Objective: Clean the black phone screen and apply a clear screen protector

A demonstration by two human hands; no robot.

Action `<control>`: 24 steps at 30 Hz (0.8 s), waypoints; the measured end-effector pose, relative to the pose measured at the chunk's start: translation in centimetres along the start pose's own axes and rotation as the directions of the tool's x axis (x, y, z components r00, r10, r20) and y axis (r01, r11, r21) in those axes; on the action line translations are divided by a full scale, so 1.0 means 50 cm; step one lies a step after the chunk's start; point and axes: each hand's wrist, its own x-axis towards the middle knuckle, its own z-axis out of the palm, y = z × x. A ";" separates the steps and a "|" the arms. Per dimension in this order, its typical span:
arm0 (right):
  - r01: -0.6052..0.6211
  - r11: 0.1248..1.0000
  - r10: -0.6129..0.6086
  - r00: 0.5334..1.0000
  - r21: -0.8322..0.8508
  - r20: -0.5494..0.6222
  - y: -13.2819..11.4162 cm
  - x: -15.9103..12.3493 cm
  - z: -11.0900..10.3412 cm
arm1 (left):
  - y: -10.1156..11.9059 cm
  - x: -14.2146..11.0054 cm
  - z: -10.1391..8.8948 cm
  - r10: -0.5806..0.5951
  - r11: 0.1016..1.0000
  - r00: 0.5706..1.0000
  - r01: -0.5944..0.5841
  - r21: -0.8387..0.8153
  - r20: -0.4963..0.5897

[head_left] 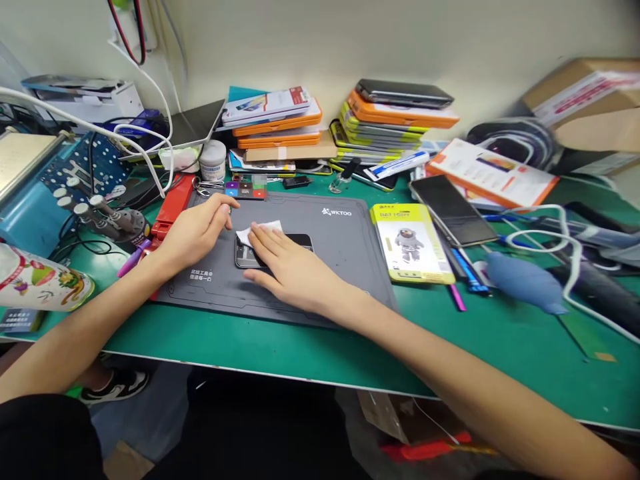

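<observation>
A black phone [300, 241] lies flat on a grey work mat [330, 260]. My right hand [287, 267] rests on the phone with its fingers stretched flat, pressing a small white wipe [250, 231] onto the screen. My left hand [197, 228] sits on the mat just left of the phone, fingers curled loosely, fingertips near the phone's upper left corner. Nothing shows inside that hand.
A yellow battery package [410, 243] lies right of the mat, with a dark phone [453, 210], blue blower [525, 280] and white cable [565, 243] beyond. Stacks of orange and yellow boxes [395, 117] line the wall. A red tool [173, 203], screwdrivers [95, 213] and a can [40, 280] stand left.
</observation>
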 end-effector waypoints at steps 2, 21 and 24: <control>-0.006 1.000 0.006 1.000 0.004 -0.030 -0.006 0.024 0.007 | 0.002 0.000 -0.003 0.006 0.997 0.999 -0.003 0.081 -0.036; 0.087 0.996 -0.087 0.993 0.001 -0.079 -0.062 -0.021 0.032 | -0.001 0.001 0.002 -0.015 0.947 1.000 0.016 0.321 -0.006; -0.016 1.000 0.016 0.997 -0.002 -0.076 -0.017 -0.047 0.011 | -0.006 0.001 0.005 -0.009 0.941 0.999 -0.003 0.338 0.032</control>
